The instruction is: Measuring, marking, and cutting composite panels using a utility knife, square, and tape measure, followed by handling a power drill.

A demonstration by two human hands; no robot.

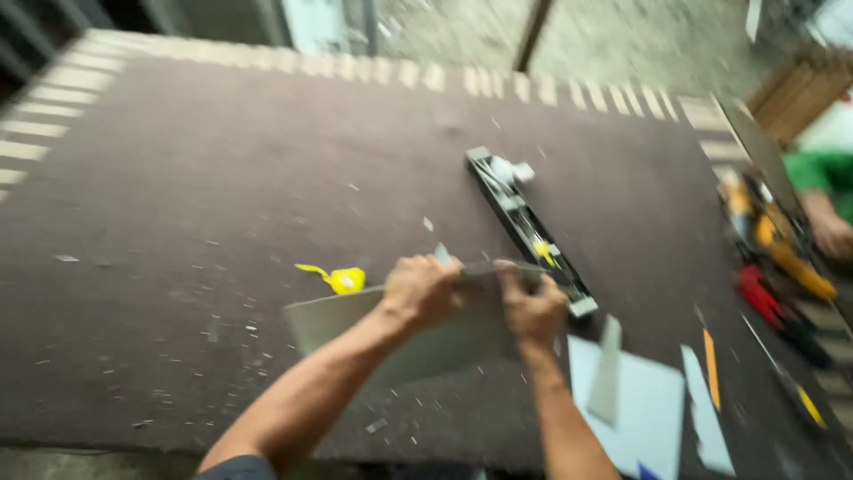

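We see both hands, left (pixel 425 289) and right (pixel 533 307), clamped on the far edge of a grey panel (pixel 373 333) lying left-right across the brown desk (pixel 195 178), directly before us.

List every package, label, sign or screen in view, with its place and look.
None can be made out. The blurred view shows only both hands, left hand and right hand, gripping a grey panel on a dark board, with tools at the right.
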